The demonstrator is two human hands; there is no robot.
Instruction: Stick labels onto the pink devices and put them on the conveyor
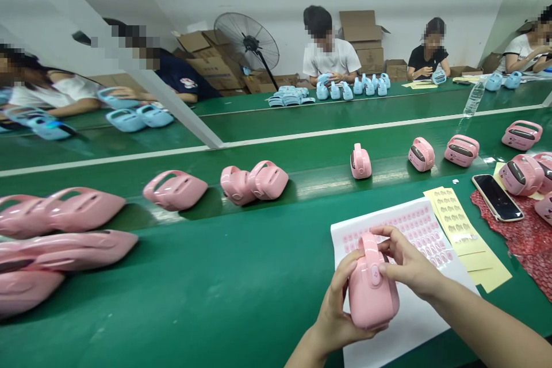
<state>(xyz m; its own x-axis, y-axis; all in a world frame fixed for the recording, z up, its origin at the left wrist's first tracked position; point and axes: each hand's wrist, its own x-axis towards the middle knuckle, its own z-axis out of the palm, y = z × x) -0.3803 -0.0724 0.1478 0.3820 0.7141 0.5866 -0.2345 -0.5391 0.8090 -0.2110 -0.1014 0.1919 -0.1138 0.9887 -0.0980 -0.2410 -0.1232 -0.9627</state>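
Observation:
My left hand (pixel 338 305) is wrapped round the side and base of a small pink rounded device with a carry handle (pixel 373 299), held over a white sticker sheet. My right hand (pixel 407 261) is closed about the handle's near end, its thumb on a small oval patch with a mark on it. The device is turned so this end faces me. Rows of small pink stickers show on the white sheet (pixel 379 351), partly covered by my hands. To its right lies a yellow sticker sheet (pixel 470 247) with rows of dark-edged stickers.
More pink handled devices (pixel 175 192) stand along the green belt and pile up at the left. A phone (pixel 498 198) lies by red bubble wrap (pixel 526 236) at the right. Across the table, several people handle blue devices (pixel 322 91). A slanted white post (pixel 159 86) rises at left.

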